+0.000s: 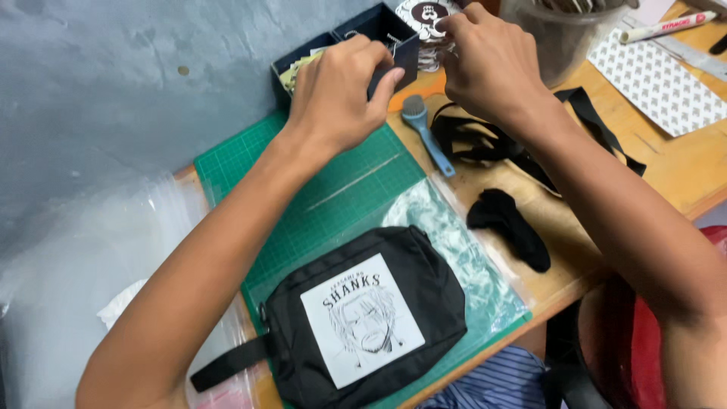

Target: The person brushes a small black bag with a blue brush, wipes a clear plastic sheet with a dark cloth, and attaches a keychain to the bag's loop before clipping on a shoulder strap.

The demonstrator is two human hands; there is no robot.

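Left hand (337, 95) rests on the rim of a small dark navy open-topped cardboard box (379, 34) at the far edge of the surface; fingers curled together over the box's near wall, thumb pressed against its front. What they pinch, if anything, cannot be told. Box holds pale paper cards, partly hidden. Right hand (492, 64) just beside it, fingertips bunched and pinching the edge of a round black-and-white printed sticker (428, 19) above the box.

Nearer the person: a black fabric zip pouch with a white square line-drawn portrait patch and wrist strap (363, 318), lying on a clear plastic sleeve (462, 250) over a green gridded cutting mat (333, 189). Beside the mat, a small blue-grey brush (424, 129), tangled black webbing straps (485, 140), a black cloth scrap (511, 223).

Surface is light wood (681, 174). Far right: translucent plastic tub (556, 38), patterned white sheet (659, 79). Grey concrete wall (113, 91) on the left.
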